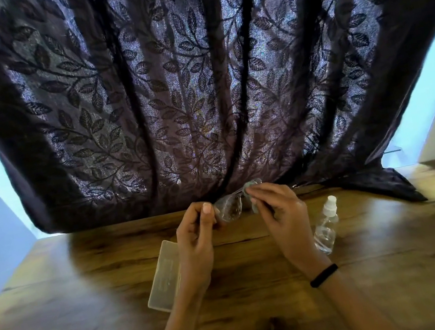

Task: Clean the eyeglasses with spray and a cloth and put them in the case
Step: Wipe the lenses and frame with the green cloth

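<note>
Left hand (pixel 196 242) pinches the left end of the eyeglasses (pixel 227 209), fingers curled shut on the frame, thumb up. Right hand (pixel 278 212) closed on a small grey cloth (pixel 251 188) pressed against the glasses' right lens, fingertips pinching. Glasses held between both hands, raised above the wooden table (pixel 91 313), clear frame, lenses facing the camera. Pale plastic case (pixel 161 276) lies flat on the table just under and left of the left wrist, lid shut. Clear spray bottle (pixel 326 229) stands just right of the right hand, white nozzle on top. Black band (pixel 323 275) on the right wrist. Dark leaf-pattern curtain (pixel 197 82) hangs behind, its hem on the table's far edge.
</note>
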The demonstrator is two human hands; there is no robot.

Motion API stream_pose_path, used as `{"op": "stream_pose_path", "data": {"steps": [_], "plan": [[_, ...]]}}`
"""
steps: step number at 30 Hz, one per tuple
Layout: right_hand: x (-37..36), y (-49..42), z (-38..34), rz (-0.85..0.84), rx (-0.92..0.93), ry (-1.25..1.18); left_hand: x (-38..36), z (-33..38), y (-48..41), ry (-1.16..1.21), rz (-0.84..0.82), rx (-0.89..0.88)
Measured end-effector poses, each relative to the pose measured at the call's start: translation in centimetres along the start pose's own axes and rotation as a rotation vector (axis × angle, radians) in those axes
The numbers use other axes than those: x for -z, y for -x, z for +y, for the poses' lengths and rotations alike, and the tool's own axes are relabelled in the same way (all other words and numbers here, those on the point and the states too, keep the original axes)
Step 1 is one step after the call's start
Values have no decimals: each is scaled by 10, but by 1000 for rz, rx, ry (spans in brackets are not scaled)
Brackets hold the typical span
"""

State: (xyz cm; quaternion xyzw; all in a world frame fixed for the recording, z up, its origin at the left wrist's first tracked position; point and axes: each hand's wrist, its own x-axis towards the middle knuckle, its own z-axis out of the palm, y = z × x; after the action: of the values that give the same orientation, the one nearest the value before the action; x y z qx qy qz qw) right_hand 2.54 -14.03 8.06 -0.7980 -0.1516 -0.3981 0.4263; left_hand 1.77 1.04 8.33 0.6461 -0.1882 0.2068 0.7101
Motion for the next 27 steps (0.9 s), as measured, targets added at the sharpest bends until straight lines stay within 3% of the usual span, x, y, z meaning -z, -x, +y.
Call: {"op": "stream_pose_path", "data": {"steps": [3, 12, 24, 27], "plan": [[0, 1, -4, -32, 65, -11, 1, 2, -1, 16, 10, 7], [10, -27, 18, 30, -100, 57, 3, 6, 1, 43, 8, 0], [-2, -4, -12, 28, 75, -12, 1, 7, -1, 33, 37, -6], [-1, -7, -5, 58, 32, -10, 2, 8, -1, 48, 26, -4]]}}
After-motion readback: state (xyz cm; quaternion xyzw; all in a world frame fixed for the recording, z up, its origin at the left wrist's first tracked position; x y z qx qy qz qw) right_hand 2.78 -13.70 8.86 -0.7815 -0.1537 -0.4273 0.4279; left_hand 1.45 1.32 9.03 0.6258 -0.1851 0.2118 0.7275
